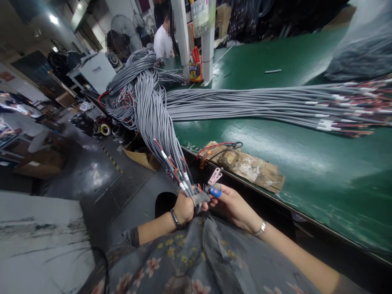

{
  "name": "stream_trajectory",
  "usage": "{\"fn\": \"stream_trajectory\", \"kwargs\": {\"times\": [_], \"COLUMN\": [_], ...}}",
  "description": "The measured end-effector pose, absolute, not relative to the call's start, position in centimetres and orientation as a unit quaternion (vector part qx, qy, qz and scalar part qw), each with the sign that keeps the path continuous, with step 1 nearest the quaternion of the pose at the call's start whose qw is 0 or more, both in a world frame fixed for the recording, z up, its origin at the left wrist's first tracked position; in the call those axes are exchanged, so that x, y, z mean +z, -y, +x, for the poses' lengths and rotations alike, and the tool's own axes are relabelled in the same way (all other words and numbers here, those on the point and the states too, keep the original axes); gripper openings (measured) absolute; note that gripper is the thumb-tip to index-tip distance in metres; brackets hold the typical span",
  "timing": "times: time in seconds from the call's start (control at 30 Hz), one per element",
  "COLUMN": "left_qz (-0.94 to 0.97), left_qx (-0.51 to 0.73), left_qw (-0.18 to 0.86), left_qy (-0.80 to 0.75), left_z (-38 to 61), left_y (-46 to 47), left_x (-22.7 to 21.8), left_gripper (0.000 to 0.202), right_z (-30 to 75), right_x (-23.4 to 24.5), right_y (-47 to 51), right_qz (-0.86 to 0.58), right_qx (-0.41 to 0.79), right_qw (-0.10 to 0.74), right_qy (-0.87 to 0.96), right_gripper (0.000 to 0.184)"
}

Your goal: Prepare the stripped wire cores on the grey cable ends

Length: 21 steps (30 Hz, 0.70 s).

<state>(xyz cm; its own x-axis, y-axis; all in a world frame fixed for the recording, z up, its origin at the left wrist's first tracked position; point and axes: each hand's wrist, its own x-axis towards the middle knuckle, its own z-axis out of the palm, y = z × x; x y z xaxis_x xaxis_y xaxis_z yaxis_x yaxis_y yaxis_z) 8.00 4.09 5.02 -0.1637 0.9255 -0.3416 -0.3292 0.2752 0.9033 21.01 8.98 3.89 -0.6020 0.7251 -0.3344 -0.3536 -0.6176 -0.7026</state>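
Observation:
My left hand (184, 207) is closed around the end of a grey cable, close to my shirt front, with a grey wrap on its fingers. Thin coloured wires (200, 188) stick out between my two hands. My right hand (237, 206), wearing a blue cover (215, 192) on one finger, pinches at these wires; its fingertips are partly hidden. A pink clothes peg (215, 175) stands just beyond my right fingers. From the left, a thick bundle of grey cables (156, 114) hangs over the table edge, its stripped ends and white sleeves (183, 181) reaching my left hand.
More grey cables (239, 102) lie along the green table (306, 159). A stained wooden board (251, 165) with red and black leads sits at its near edge. A post (208, 53) rises beyond. An open carton (141, 153) is on the floor, and a person (163, 41) is behind.

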Motion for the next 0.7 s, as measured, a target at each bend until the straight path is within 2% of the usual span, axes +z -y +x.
{"fn": "stream_trajectory", "kwargs": {"times": [0.27, 0.47, 0.7], "left_qz": [0.264, 0.242, 0.258], "left_qx": [0.514, 0.540, 0.521], "left_qw": [0.618, 0.598, 0.578], "left_qy": [-0.534, -0.541, -0.573], "left_z": [7.86, 7.93, 8.13], "left_y": [-4.21, -4.07, -4.05], "left_x": [5.63, 5.15, 4.92], "left_gripper": [0.035, 0.031, 0.035], "right_z": [20.46, 21.09, 21.31], "right_x": [3.59, 3.87, 4.27], "right_y": [-8.96, -8.90, -8.79], "right_qz": [-0.288, -0.302, -0.342], "right_qx": [0.870, 0.859, 0.797], "right_qw": [0.299, 0.304, 0.327], "right_qy": [0.267, 0.281, 0.375], "right_gripper": [0.030, 0.028, 0.034]}}
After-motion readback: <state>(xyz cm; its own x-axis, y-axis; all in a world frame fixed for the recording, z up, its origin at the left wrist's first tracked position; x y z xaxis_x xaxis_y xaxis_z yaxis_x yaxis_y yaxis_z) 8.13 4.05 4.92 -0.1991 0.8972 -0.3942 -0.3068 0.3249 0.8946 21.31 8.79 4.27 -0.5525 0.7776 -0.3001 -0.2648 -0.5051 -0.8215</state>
